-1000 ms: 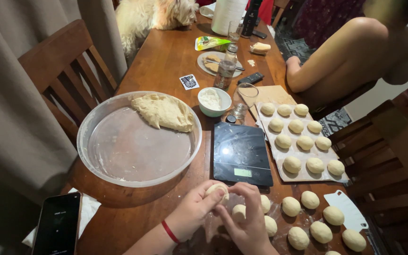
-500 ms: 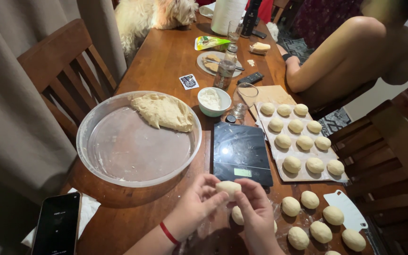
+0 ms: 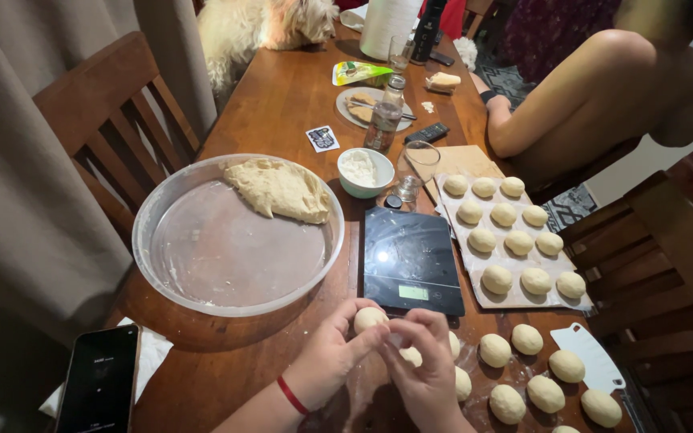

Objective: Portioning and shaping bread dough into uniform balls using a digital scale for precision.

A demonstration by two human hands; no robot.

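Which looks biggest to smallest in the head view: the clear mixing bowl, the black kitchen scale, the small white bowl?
1. Clear mixing bowl, clearly largest.
2. Black kitchen scale.
3. Small white bowl, smallest, though it sits farther from the camera.

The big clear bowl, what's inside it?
A lump of dough lies against the far side of the bowl. The rest of the bottom shows only floury smears. Whatever is under the dough is covered.

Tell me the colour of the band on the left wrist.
Red: a thin band around the left wrist, seen clearly in the head view.
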